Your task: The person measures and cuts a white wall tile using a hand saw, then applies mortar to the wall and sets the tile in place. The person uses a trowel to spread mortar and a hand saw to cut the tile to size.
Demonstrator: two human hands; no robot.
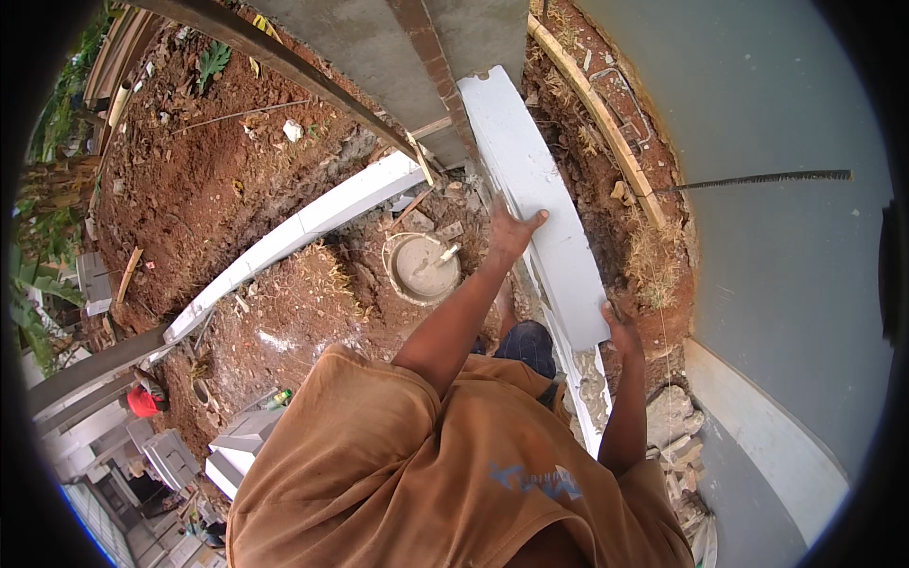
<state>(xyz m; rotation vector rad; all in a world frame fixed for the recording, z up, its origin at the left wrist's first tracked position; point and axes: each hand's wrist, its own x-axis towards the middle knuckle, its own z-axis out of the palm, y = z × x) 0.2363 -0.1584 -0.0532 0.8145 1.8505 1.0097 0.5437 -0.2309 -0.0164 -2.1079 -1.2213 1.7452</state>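
Observation:
A long white lightweight concrete block [535, 180] lies on a low wall in front of me, its far end close to a grey concrete column [346, 47]. My left hand [511, 232] grips the block's left edge, thumb on top and fingers down the side, partly hidden. At the near right corner, my right hand [620, 331] is curled against the block's side and end. Grey mortar [593, 388] is spread on the wall top just nearer than the block. Left of the wall stands a bucket [423, 269] of wet mortar with a pale handle-like piece in it.
Another low white block wall [294, 222] curves off to the left over reddish soil. A wooden beam [275, 57] slants above it. At right are a smooth grey wall [776, 256], a dark ribbed bar [767, 178] and rubble [672, 417]. Someone in red [144, 402] is far left.

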